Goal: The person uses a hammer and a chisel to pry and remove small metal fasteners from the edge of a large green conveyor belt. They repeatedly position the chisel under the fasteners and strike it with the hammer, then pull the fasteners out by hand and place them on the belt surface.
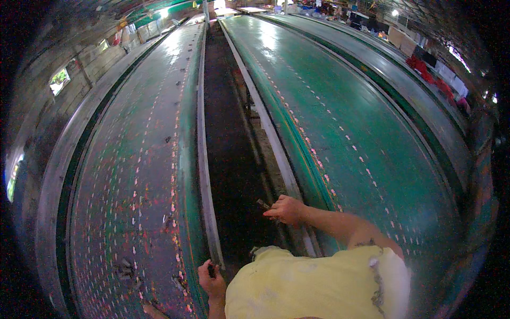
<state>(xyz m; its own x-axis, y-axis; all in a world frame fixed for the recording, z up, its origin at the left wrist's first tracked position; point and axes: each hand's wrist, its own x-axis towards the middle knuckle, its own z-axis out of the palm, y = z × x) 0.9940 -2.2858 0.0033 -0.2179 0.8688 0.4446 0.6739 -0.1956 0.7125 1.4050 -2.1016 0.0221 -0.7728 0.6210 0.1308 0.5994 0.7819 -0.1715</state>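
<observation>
My right hand (285,210) is over the walkway, at the inner rail of the right long table (350,115). It pinches a small greyish piece (263,204), perhaps a metal clip, that juts out to the left. Lower down, at the inner edge of the left long table (159,115), my left hand (212,282) has its fingers curled around a small dark piece (211,270). Several similar dark pieces (126,269) lie in a loose group on the left table, and another piece (178,283) rests nearer my left hand. Their exact kind is too blurred to tell.
Pale metal rails (205,171) edge a dark, narrow walkway (235,159). Rows of pinkish and white marks (173,195) run along both green, stained tabletops. More long tables (382,67) stand to the right. Cloths (430,75) hang at the far right; a block wall (79,71) stands left.
</observation>
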